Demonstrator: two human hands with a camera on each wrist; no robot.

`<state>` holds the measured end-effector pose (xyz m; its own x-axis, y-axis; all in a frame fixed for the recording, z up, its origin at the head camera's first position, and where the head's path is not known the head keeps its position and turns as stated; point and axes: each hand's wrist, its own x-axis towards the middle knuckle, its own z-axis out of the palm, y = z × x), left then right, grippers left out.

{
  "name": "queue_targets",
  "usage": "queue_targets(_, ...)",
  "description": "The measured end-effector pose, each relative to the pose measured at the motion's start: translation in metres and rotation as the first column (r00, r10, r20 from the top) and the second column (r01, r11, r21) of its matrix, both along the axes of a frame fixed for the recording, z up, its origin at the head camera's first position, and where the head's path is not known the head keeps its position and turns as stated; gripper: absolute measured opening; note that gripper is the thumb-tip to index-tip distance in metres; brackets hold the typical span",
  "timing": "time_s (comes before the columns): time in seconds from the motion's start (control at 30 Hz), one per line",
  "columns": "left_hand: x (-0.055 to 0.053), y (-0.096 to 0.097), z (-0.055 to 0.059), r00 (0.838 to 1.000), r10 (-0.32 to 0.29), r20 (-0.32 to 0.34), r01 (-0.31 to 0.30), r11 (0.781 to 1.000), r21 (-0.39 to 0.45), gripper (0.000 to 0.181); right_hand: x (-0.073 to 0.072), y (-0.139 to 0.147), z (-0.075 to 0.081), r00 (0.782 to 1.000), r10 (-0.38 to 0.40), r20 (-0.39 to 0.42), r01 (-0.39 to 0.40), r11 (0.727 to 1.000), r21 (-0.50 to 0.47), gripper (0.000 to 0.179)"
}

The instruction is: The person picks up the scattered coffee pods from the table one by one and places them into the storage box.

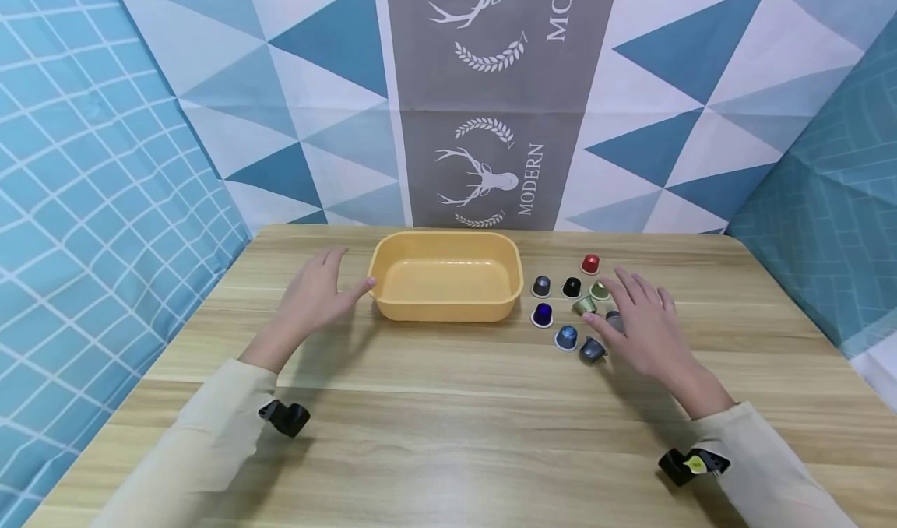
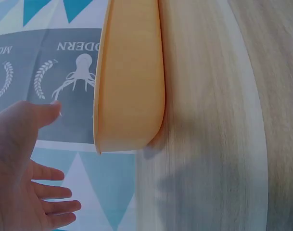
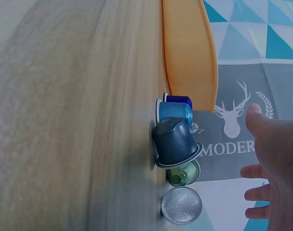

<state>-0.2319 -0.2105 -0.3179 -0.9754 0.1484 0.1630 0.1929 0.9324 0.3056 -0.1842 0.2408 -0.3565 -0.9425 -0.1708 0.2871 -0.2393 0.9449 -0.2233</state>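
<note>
My left hand (image 1: 318,290) hovers at the left end of a yellow-orange plastic basin (image 1: 441,311), fingers spread and holding nothing. Its thumb tip overlaps the basin's rim in the head view. To the right, my right hand (image 1: 648,329) hangs over a cluster of coffee capsules with its fingers apart, gripping none. Nearest to it are a dark grey capsule (image 3: 175,142) tipped over, a green capsule (image 1: 585,305) on its side and a grey capsule (image 1: 614,320) partly hidden by the hand. A blue capsule (image 1: 566,338) and a dark blue capsule (image 1: 543,315) stand upright closer to the basin.
Behind these are a red capsule (image 1: 590,264), a black capsule (image 1: 571,287), a slate-grey capsule (image 1: 541,286) and another green capsule (image 1: 599,290). All sit on a wooden table (image 1: 448,434) backed by a patterned cloth (image 1: 490,92).
</note>
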Motion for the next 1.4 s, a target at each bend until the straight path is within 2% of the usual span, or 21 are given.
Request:
queue_targets(0.37,-0.011,-0.002,-0.001,0.996,0.028,0.079,-0.039,0.991,0.129,0.082,0.003,-0.001,0.005,0.999,0.037,-0.005,-0.037,0.999,0.006,0.067)
queue_targets(0.63,-0.021,-0.001,-0.002,0.989,0.031,0.148,-0.067,0.966,0.248,0.083,0.003,-0.003,0.005,0.998,0.048,0.048,-0.049,0.999,0.008,0.065)
queue_targets(0.9,-0.035,-0.001,0.0,0.979,0.023,0.204,-0.083,0.954,0.29,0.062,0.001,-0.003,0.006,0.996,0.055,0.074,-0.057,0.998,0.02,0.064)
queue_targets(1.07,-0.041,-0.002,0.0,0.968,0.029,0.249,-0.111,0.941,0.321,0.057,0.001,-0.003,0.008,0.995,0.058,0.084,-0.059,0.998,0.019,0.064)
queue_targets(1.2,-0.047,-0.002,-0.001,0.955,0.014,0.297,-0.137,0.906,0.401,0.055,0.002,-0.002,0.01,0.993,0.069,0.095,-0.07,0.997,0.014,0.064)
queue_targets(1.4,-0.056,-0.004,0.0,0.922,-0.05,0.385,-0.18,0.824,0.537,0.054,0.001,-0.001,0.013,0.99,0.109,0.094,-0.111,0.994,0.022,0.061)
